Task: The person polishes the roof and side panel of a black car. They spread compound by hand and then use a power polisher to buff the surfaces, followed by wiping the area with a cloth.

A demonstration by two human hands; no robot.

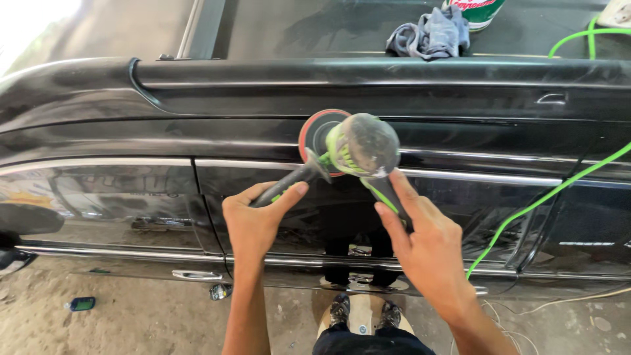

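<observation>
1. Black car fills most of the view, side-on; both ends cut off by the frame. Door panels glossy, reflections make the surface hard to read. Chrome trim strip runs along under the windows.
2. Roof at top of view, dusty. On it: crumpled grey rag, and just beside it a green-and-white can, cut off by the top edge.
3. Dirt ground along the bottom; open room to the left of the person's arms. Small dark green object lies there, too small to identify.
4. Green cord runs diagonally across the right door, from the right edge down behind the right forearm; another loop up on the roof at right. Its ends are hidden.
5. Polisher, grey-and-green body, dusty, held against the upper door near the trim. Red backing pad touches the panel, partly hidden by the body.
6. Left hand wrapped closed around the black side handle.
7. Right hand on the rear handle below the body; index finger extended along it, remaining fingers hidden, so can't tell how tight the grip is.
8. Person's shoes at bottom centre, near the sill.
</observation>
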